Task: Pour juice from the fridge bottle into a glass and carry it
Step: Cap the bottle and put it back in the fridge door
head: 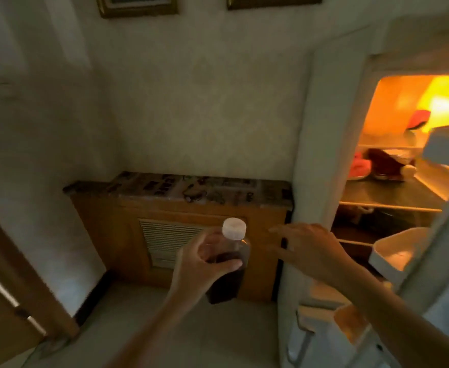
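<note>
**Q:** where's the juice at right now?

**Me:** I've got the bottle [230,264] in my left hand [202,264], fingers wrapped round its clear plastic body just under the ribbed white cap [234,228]. Dark brownish juice inside, bottle roughly upright, held out in front of the wooden cabinet [196,243] with the slatted vent.

**Q:** and the other hand?

**Me:** right hand [311,251] is empty, fingers spread loose, hovering by the edge of the fridge [321,144]. Fridge is open, glowing orange inside, glossy shelves with some blurry stuff. Smooth white door tray [398,251] just right of that hand.
</note>
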`<state>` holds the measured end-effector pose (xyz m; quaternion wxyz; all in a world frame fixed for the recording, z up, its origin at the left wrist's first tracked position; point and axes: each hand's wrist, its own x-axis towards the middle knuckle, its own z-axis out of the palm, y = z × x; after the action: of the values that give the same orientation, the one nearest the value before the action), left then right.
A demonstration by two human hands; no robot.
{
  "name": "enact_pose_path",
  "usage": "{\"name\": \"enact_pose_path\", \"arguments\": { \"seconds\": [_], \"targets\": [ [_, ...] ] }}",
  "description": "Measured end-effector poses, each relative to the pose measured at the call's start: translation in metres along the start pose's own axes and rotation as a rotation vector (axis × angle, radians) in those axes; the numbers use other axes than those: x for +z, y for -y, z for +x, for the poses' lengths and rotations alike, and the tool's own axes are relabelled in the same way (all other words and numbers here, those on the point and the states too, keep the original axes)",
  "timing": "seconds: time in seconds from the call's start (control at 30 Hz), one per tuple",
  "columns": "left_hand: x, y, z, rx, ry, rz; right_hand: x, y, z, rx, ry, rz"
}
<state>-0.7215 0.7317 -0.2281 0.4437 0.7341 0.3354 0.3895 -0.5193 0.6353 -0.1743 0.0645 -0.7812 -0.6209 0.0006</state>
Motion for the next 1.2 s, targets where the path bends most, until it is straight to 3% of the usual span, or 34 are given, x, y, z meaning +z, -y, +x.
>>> {"name": "enact_pose_path", "arguments": {
  "seconds": [0.17,0.43,0.73,0.87,1.2],
  "targets": [
    [0.029,0.015,0.086,0.111,0.230,-0.094,0.001,-0.019,0.020,0.258,-0.167,-0.050],
    [0.113,-0.017,0.177,0.170,0.556,-0.353,-0.020,-0.043,0.001,0.624,-0.357,-0.084],
    [0.203,-0.079,0.207,0.295,0.830,-0.600,-0.008,-0.071,-0.017,0.896,-0.340,-0.070],
    [0.244,-0.086,0.215,0.266,0.944,-0.674,-0.009,-0.072,-0.015,0.956,-0.386,-0.052],
    [0.341,-0.106,0.207,0.288,1.426,-0.762,-0.015,-0.068,0.003,1.286,-0.389,-0.037]
  ]
}}
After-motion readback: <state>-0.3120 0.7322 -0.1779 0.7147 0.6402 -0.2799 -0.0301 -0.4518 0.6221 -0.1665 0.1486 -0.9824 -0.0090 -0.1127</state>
